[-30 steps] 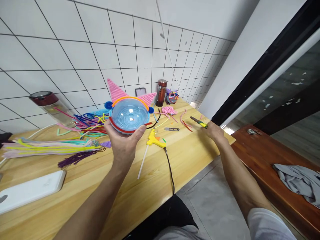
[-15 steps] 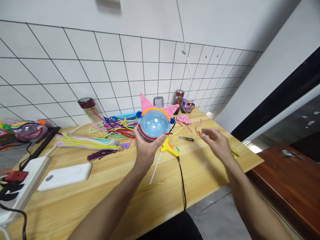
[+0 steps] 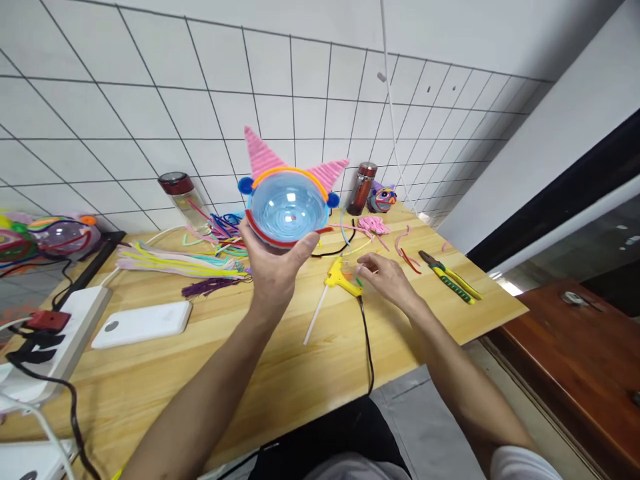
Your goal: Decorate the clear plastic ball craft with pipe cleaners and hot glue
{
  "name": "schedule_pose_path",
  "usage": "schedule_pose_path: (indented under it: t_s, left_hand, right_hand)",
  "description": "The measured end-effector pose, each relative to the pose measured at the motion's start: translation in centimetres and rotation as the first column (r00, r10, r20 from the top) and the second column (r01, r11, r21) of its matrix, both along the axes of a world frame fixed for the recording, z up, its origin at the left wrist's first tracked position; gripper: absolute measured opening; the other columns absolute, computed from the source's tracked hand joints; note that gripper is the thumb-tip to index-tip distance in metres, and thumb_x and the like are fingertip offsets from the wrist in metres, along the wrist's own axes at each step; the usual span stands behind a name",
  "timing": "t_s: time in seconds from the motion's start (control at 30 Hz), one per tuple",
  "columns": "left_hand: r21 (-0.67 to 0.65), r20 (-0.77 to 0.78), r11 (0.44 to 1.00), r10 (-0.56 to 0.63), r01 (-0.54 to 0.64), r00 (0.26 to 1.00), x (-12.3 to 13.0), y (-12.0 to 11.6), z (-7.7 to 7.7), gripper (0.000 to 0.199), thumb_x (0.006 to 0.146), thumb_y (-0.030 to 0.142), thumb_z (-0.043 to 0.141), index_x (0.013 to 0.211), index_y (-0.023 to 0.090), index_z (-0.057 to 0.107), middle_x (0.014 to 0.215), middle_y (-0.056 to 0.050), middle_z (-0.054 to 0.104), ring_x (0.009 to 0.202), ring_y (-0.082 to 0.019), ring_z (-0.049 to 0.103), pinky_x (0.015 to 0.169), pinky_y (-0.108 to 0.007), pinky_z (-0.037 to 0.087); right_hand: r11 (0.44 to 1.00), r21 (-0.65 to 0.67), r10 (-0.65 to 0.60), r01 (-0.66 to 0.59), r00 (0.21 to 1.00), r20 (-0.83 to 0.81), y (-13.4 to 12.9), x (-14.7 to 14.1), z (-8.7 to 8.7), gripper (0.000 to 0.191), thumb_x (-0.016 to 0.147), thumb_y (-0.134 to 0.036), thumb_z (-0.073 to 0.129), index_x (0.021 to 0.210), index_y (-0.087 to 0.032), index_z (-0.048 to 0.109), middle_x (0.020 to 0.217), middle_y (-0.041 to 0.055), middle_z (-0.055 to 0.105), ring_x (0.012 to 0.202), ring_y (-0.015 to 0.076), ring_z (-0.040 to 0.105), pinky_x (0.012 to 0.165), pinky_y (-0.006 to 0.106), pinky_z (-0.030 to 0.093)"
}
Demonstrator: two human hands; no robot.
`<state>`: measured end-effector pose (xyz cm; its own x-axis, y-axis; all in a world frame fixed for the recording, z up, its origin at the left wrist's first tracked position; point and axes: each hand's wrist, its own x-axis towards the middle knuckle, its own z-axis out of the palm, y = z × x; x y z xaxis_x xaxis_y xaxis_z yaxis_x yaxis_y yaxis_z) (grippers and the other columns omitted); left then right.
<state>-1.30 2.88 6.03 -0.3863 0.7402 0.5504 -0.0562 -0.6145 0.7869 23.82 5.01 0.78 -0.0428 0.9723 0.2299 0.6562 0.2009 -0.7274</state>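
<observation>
My left hand (image 3: pixel 275 270) is wrapped around the lower side of a clear bluish plastic bowl-shaped piece (image 3: pixel 289 208), holding it up above the table. Pink pipe-cleaner ears (image 3: pixel 263 159), an orange band, blue pompoms (image 3: pixel 245 185) and a red strip along the bottom decorate its rim. Low over the table, my right hand (image 3: pixel 387 277) has curled fingers, thumb close to the forefinger; whatever is in them is hidden. It covers the spot where black thread snips lay. Just left of it lies a yellow hot glue gun (image 3: pixel 345 279) with a glue stick in its back.
Green-and-yellow pliers (image 3: pixel 453 279) lie right of my right hand. Pipe cleaners (image 3: pixel 180 261) spread across the back left, with a pink bundle (image 3: pixel 374 225) farther right. Two bottles (image 3: pixel 363 189) stand by the wall. A white power bank (image 3: pixel 143 325) and power strip (image 3: pixel 75 333) are left.
My right hand has moved left from beside the red and pink pipe cleaners to the snips' spot by the glue gun. My left hand has raised the decorated bowl-shaped piece slightly leftward.
</observation>
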Motion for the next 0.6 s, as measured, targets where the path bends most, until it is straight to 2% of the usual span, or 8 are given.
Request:
schedule_pose_path:
  t_s: [0.07, 0.17, 0.27, 0.4, 0.47, 0.6]
  left_hand:
    - [0.018, -0.046, 0.998, 0.059, -0.058, 0.997, 0.0, -0.2, 0.0, 0.107, 0.072, 0.061, 0.099, 0.155, 0.028, 0.041, 0.16, -0.015, 0.054, 0.152, -0.033, 0.059, 0.13, -0.05, 0.049]
    - [0.022, -0.135, 0.991, 0.133, -0.131, 0.982, 0.7, -0.8, -0.3, 0.113, 0.069, 0.058, 0.101, 0.157, 0.027, 0.038, 0.163, -0.017, 0.051, 0.157, -0.034, 0.055, 0.133, -0.051, 0.045]
    - [0.026, -0.204, 0.991, 0.134, -0.131, 0.97, 1.7, -1.4, -0.5, 0.118, 0.067, 0.054, 0.104, 0.159, 0.027, 0.036, 0.164, -0.018, 0.05, 0.159, -0.036, 0.052, 0.132, -0.051, 0.047]
    - [0.01, -0.229, 0.997, 0.081, -0.08, 0.97, 2.6, -2.7, -0.3, 0.114, 0.071, 0.048, 0.101, 0.161, 0.027, 0.035, 0.163, -0.018, 0.052, 0.155, -0.035, 0.057, 0.13, -0.05, 0.049]
    - [-0.02, -0.221, 0.998, 0.059, -0.065, 0.973, 2.8, -3.6, -0.2, 0.112, 0.071, 0.045, 0.101, 0.161, 0.027, 0.036, 0.163, -0.018, 0.053, 0.155, -0.035, 0.057, 0.13, -0.05, 0.049]
    - [-0.133, -0.175, 0.99, 0.026, -0.05, 0.984, 2.9, -5.7, -0.7, 0.11, 0.069, 0.042, 0.102, 0.159, 0.024, 0.041, 0.159, -0.019, 0.057, 0.153, -0.036, 0.059, 0.13, -0.052, 0.047]
  right_hand:
    - [1.0, 0.023, 0.015, -0.014, 0.998, -0.054, -0.8, -0.9, -0.6, 0.017, 0.089, -0.039, 0.079, 0.098, -0.024, 0.078, 0.088, 0.003, 0.083, 0.081, 0.0238, 0.076, 0.081, 0.04, 0.061]
    - [0.974, 0.224, 0.085, -0.028, 0.964, -0.253, -3.6, -3.2, 0.3, 0.032, 0.095, -0.047, 0.079, 0.118, -0.025, 0.077, 0.108, 0.0068, 0.084, 0.099, 0.026, 0.079, 0.089, 0.043, 0.063]
    - [0.94, 0.338, 0.122, 0.034, 0.895, -0.429, -6.5, -5.3, 2.1, 0.038, 0.095, -0.047, 0.084, 0.126, -0.028, 0.073, 0.124, 0.0089, 0.08, 0.113, 0.0276, 0.077, 0.095, 0.045, 0.064]
    - [0.929, 0.365, 0.19, 0.064, 0.763, -0.617, -8.0, -7.3, 3.6, 0.049, 0.091, -0.05, 0.089, 0.13, -0.03, 0.069, 0.135, 0.0103, 0.075, 0.121, 0.0292, 0.074, 0.094, 0.044, 0.065]
    - [0.932, 0.357, 0.22, 0.06, 0.691, -0.689, -8.1, -8.0, 3.8, 0.043, 0.093, -0.051, 0.087, 0.126, -0.03, 0.071, 0.13, 0.0091, 0.075, 0.118, 0.0277, 0.074, 0.093, 0.042, 0.064]
    - [0.949, 0.307, 0.207, 0.076, 0.584, -0.785, -8.6, -9.2, 3.3, 0.031, 0.095, -0.052, 0.085, 0.109, -0.027, 0.073, 0.103, 0.0027, 0.075, 0.093, 0.0202, 0.072, 0.086, 0.036, 0.061]
